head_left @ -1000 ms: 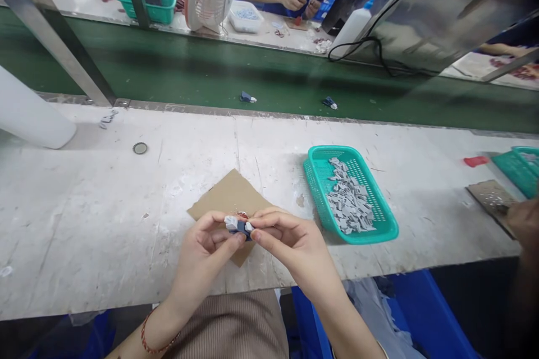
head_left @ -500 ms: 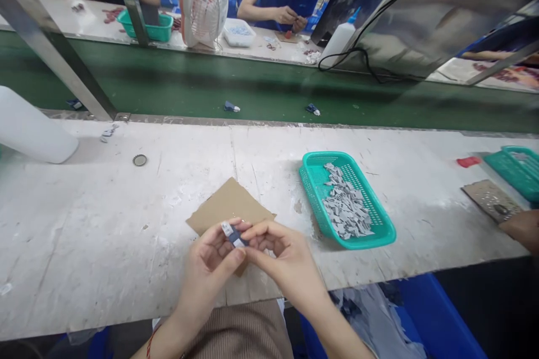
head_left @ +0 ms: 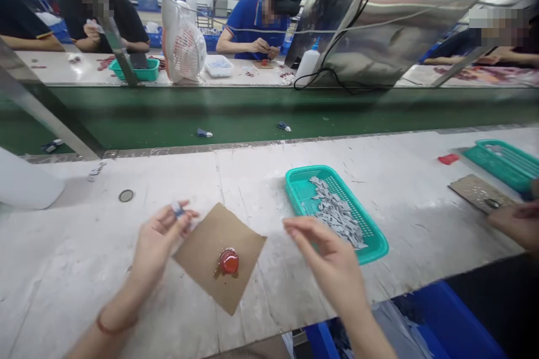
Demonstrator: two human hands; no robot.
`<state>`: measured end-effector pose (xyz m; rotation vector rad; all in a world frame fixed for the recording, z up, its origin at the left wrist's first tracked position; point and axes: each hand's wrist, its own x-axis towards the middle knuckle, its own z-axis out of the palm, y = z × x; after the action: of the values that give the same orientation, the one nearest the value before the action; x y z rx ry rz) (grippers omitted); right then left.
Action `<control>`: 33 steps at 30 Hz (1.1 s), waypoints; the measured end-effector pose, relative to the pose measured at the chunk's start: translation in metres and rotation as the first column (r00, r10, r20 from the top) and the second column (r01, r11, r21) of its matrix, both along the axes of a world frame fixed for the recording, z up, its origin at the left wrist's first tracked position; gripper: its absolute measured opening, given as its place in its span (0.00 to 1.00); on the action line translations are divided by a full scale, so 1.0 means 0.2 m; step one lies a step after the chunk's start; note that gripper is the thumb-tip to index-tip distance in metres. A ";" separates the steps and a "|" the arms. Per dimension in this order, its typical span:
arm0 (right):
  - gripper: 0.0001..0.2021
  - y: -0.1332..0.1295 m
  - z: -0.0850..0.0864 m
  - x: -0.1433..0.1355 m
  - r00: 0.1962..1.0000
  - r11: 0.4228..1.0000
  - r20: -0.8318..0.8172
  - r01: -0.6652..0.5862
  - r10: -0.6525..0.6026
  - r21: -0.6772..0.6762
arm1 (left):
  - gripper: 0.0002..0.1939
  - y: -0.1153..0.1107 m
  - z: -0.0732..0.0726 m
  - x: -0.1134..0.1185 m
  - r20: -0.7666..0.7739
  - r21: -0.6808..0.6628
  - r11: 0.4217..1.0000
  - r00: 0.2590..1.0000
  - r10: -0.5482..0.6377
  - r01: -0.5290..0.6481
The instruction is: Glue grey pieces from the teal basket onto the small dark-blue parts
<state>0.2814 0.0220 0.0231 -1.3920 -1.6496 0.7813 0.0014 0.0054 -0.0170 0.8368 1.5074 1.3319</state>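
Note:
My left hand [head_left: 162, 233] is closed on a small navy-and-white fabric piece [head_left: 177, 210], pinched between thumb and fingers over the left corner of a brown cardboard square [head_left: 210, 235]. On the cardboard sits a round red cap-like thing [head_left: 229, 261] with wet, shiny liquid around it. My right hand [head_left: 326, 258] hovers at the near left side of a green basket [head_left: 295, 190], its fingers stretched forward and nothing visible in them. Many small grey-white pieces [head_left: 337, 210] lie heaped in the basket.
A bottle cap [head_left: 126, 196] and a white container [head_left: 25, 179] are on the left of the table. Beyond the edge, a green belt [head_left: 244, 109] carries small navy pieces. At right are another green basket [head_left: 505, 160], a cardboard piece [head_left: 480, 190] and another person's hand [head_left: 514, 224].
My hands have moved apart: the left went left with the fabric piece, the right let go of it and moved toward the basket. The red thing on the cardboard is uncovered. The view has tilted up.

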 end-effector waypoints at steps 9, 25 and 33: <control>0.17 0.34 -0.05 0.42 0.872 0.986 0.488 0.054 0.031 -0.159 | 0.14 0.85 0.08 -0.59 -0.721 0.070 0.971 0.662 0.207 -0.227; 0.14 0.29 -0.02 0.26 0.930 0.993 0.362 0.019 -0.061 0.120 | 0.23 1.15 0.02 -0.61 -0.904 0.030 0.961 0.418 -0.091 0.273; 0.08 -0.10 -0.17 0.04 0.926 0.983 0.342 -0.180 0.158 0.032 | 0.04 1.18 0.02 -0.49 -0.652 0.082 0.973 0.750 -0.111 0.215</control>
<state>0.2899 0.0015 -0.0115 -1.4104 -2.0648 0.6009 -0.0974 0.2422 -0.0130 1.6170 1.8022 1.0783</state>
